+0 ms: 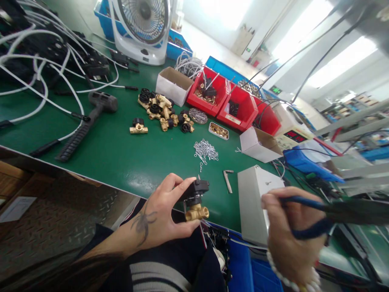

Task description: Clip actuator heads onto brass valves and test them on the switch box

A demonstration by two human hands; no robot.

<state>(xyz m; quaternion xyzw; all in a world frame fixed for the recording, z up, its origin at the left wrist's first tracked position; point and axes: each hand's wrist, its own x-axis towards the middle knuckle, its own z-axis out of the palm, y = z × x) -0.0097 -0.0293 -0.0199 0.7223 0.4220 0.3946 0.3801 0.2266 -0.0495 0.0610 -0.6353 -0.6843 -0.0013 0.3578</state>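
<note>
Plainly, left hand point(164, 211), fingers point(184, 187) pinching a black-topped brass valve point(194, 212), right hand point(284, 237) gripping a blurred blue-handled tool point(343, 211), silvery clips point(206, 150) heaped on the green tabletop point(121, 158)

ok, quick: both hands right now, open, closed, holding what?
Left hand: closed, holding a brass valve with a black top.
Right hand: closed around a blue-handled tool; blurred, type unclear.
</note>
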